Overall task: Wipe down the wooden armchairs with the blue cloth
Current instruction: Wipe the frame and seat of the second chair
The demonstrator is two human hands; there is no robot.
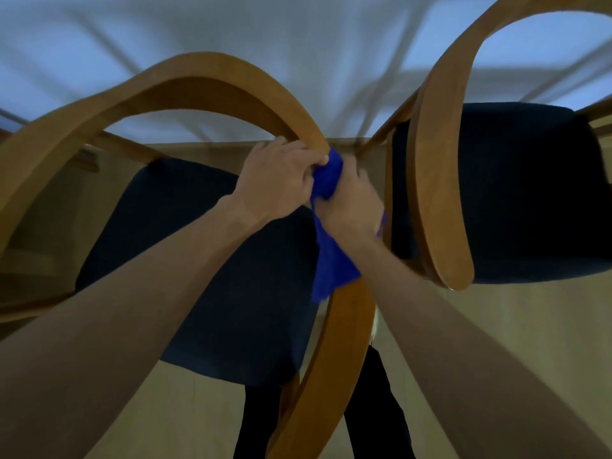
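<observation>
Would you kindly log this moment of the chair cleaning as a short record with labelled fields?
setting: two wooden armchairs side by side, both with dark seat cushions
left hand: grips the curved armrest of the left armchair
right hand: holds the bunched blue cloth against that armrest
cloth tail: hangs down below the right hand
right armchair: untouched by either hand
floor: light wood

Floor, wall and trousers

Pale wood-toned floor (516,342) spreads below and right of the grip; white shadow-streaked wall (298,61) rises beyond it; black trouser legs (374,409) stand directly beneath.
</observation>
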